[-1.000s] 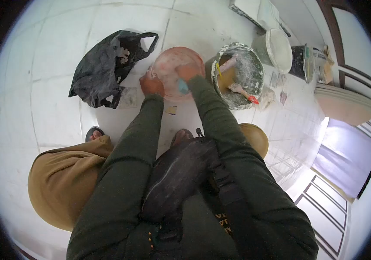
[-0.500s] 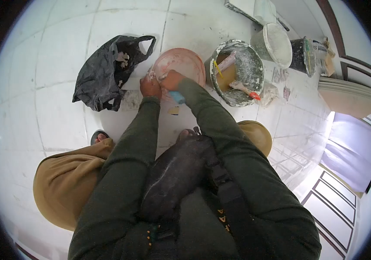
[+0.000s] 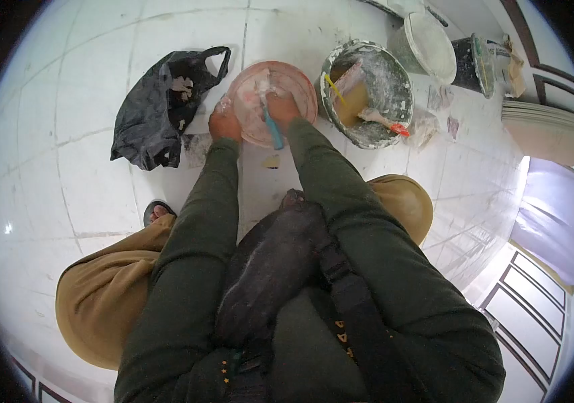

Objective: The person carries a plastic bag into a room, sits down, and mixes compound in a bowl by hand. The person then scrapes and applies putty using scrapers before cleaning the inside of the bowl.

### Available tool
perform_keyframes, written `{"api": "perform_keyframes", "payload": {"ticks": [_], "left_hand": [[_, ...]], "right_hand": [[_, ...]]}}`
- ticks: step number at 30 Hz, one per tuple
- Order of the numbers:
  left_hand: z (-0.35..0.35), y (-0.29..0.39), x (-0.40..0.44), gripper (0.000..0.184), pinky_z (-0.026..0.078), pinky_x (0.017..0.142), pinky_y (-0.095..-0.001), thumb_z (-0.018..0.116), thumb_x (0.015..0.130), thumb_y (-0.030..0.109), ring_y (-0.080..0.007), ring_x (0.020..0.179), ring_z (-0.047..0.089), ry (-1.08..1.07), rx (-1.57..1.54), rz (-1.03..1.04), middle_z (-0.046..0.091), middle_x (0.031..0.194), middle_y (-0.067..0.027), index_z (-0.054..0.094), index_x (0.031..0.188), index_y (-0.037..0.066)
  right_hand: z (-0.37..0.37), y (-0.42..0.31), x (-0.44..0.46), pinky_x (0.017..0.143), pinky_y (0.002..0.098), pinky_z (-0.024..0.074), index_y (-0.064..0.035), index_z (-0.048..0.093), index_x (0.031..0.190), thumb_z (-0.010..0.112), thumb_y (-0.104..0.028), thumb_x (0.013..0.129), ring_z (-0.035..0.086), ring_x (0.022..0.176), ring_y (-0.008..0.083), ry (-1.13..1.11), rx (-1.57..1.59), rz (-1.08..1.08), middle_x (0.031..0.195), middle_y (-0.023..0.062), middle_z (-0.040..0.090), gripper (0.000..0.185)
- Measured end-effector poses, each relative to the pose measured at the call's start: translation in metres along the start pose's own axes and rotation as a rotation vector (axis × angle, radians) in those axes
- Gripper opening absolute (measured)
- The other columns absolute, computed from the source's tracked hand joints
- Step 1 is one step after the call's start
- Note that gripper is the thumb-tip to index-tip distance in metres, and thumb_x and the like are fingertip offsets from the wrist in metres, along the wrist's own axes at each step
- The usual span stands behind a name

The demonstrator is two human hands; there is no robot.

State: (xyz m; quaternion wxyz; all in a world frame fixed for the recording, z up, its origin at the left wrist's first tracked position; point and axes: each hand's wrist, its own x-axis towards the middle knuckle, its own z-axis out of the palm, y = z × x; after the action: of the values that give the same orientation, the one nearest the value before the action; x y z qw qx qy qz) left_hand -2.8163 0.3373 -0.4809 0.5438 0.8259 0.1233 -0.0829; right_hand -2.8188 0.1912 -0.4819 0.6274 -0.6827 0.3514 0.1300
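Note:
A round pinkish basin (image 3: 308,87) with pale residue inside stands on the tiled floor in front of me. My left hand (image 3: 224,122) grips its left rim. Inside the basin my right hand (image 3: 282,107) is closed on a tool with a blue handle (image 3: 272,129); the handle points back toward me, and the tool's working end lies in the pale material. A black plastic bag (image 3: 146,114) with pale scraps in it lies left of the basin. On the right is a residue-coated bucket (image 3: 394,70) holding murky liquid, a yellow stick and a red-tipped brush (image 3: 384,122).
A whitish bucket (image 3: 431,50) and a dark bucket (image 3: 473,65) stand at the back right, near stacked panels (image 3: 545,127). A small yellowish scrap (image 3: 271,162) lies on the floor below the basin. My knees are on both sides.
My right hand has moved within the basin, first leftward toward my left hand, then back right and up. The blue handle has swung to point toward me. The whole view has shifted slightly.

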Motion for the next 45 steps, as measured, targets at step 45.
{"api": "perform_keyframes", "payload": {"ticks": [45], "left_hand": [[-0.068, -0.036, -0.039, 0.074, 0.046, 0.078, -0.0457, 0.070, 0.064, 0.030, -0.0323, 0.107, 0.045, -0.004, 0.822, -0.461, 0.038, 0.126, -0.0132, 0.034, 0.125, 0.006]], "right_hand": [[0.004, -0.084, -0.046, 0.046, 0.0311, 0.0423, 0.0013, 0.060, 0.082, 0.050, -0.027, 0.082, 0.056, 0.054, 0.0170, -0.239, 0.116, -0.173, 0.064, 0.0086, 0.058, 0.030]]}}
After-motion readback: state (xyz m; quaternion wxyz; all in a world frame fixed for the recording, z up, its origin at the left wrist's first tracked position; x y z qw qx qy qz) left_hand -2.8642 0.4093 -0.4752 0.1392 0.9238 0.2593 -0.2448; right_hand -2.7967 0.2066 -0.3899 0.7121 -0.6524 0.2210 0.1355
